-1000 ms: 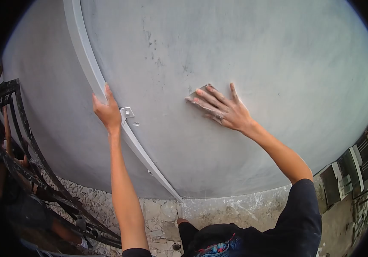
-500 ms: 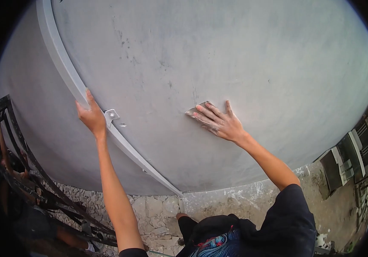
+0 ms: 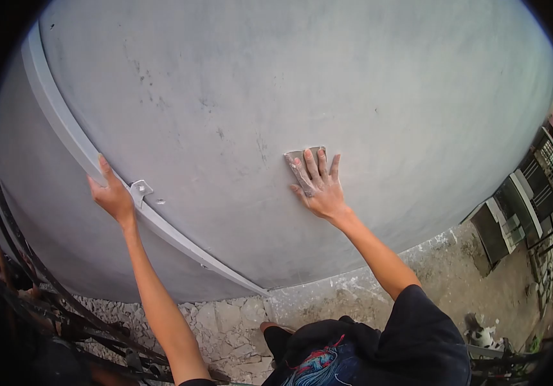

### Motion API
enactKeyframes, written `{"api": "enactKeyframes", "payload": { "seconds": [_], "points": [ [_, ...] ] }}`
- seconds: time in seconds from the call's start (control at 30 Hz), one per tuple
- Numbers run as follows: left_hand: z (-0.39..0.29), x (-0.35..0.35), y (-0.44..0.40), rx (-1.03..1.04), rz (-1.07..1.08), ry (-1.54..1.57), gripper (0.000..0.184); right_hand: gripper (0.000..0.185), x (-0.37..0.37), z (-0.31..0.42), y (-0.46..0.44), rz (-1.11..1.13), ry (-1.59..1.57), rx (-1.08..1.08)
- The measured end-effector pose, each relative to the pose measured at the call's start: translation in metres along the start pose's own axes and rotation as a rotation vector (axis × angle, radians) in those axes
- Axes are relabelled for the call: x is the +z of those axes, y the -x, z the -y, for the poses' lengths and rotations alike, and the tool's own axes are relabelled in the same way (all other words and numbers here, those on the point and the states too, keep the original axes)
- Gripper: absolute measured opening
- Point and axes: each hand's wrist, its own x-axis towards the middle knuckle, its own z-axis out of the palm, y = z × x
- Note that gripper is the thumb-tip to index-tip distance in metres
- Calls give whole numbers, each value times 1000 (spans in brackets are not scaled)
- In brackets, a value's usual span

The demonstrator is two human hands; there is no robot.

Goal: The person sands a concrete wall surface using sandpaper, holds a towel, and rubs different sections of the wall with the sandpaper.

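Observation:
A large grey wall (image 3: 244, 71) with dark scuff marks fills the view. My right hand (image 3: 323, 192) lies against it, dusty white, fingers pointing up and slightly apart. Under those fingers is a piece of sandpaper (image 3: 293, 155), pressed to the wall; its top edge shows past the fingertips. To the left, a grey tube (image 3: 64, 127) runs diagonally down the wall to the ground. My left hand (image 3: 114, 201) is wrapped round this tube just above a bolted metal bracket (image 3: 142, 188). The palm side of each hand is hidden.
Broken stones (image 3: 222, 320) cover the ground below the wall. A dark metal frame (image 3: 16, 222) stands at the lower left. Stacked dark furniture (image 3: 524, 196) is at the right. A black-and-white thing (image 3: 482, 334) on the ground there is unclear.
My right hand has slid rightward and slightly up the wall with the sandpaper, its fingers turning from leftward to upward. My left hand stays on the tube. The whole view has shifted.

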Motion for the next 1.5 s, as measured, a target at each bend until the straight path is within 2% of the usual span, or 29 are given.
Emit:
{"api": "enactKeyframes", "payload": {
  "seconds": [0.07, 0.13, 0.17, 0.27, 0.4, 0.47, 0.57, 0.6, 0.67, 0.7, 0.73, 0.8, 0.87, 0.93, 1.0, 1.07, 1.13, 1.17, 1.2, 1.27, 1.37, 1.43, 1.5],
  "points": [
    [5, -1, -2, -17, 4, -12, 50, 71, -11, -15, 11, 62, 164, -213],
    [10, -1, -2, 3, 1, -17, 50, 70, -32, -48, -22, -8, 134, -67],
    [11, 0, -2, 16, -14, -31, 50, 69, -50, -66, -52, -121, -30, 107],
    [20, -1, -3, -2, -2, -34, 51, 72, -104, -111, -125, -319, -112, 325],
    [19, 0, -3, -11, 5, -17, 52, 76, -103, -108, -117, -409, -189, 491],
    [20, -1, -3, -18, 5, -3, 52, 77, -72, -76, -64, -274, -168, 411],
    [20, 1, -3, -16, 16, 5, 52, 77, -27, -47, 55, 125, 46, 252],
    [20, 0, -3, -11, 20, -1, 52, 77, -33, -57, 59, 123, 53, 252],
    [26, -2, -5, -6, 13, -13, 52, 75, -47, -72, 57, 30, -51, 362],
    [28, -2, -6, 2, 16, -20, 52, 74, -53, -88, 41, -109, -80, 457],
    [30, -2, -4, 7, 22, -26, 52, 73, -73, -106, 4, -245, -105, 552],
    [27, -1, -2, -21, 34, -5, 52, 70, -98, -150, -45, -380, -100, 659],
    [24, -3, -3, -38, 42, 6, 52, 68, -135, -165, -95, -416, -139, 634],
    [25, -2, -3, 8, 31, -18, 51, 67, -150, -177, -136, -498, -4, 440],
    [26, -1, -3, 11, 22, -17, 50, 66, -161, -170, -171, -446, -50, 438],
    [23, -1, -3, 13, 24, 3, 49, 65, -157, -144, -193, -394, -94, 435],
    [21, 0, -2, 19, 18, 9, 49, 63, -140, -94, -209, -579, -305, 222],
    [22, -1, -2, 30, 23, 17, 49, 64, -120, -78, -205, -543, -183, 205],
    [22, 0, -2, 32, 13, 15, 49, 65, -95, -63, -193, -504, -61, 188],
    [19, -2, -1, 8, 23, 10, 49, 67, -61, -9, -153, -315, -69, 120],
    [15, -2, -1, 6, 18, 13, 48, 72, 15, 55, -45, -13, -56, -56],
    [13, -2, 0, -1, 22, 29, 48, 73, 47, 64, 27, 40, -20, -180],
    [16, -3, 0, -11, 17, 13, 48, 73, 54, 54, 71, -38, 57, -172]
  ]
}}
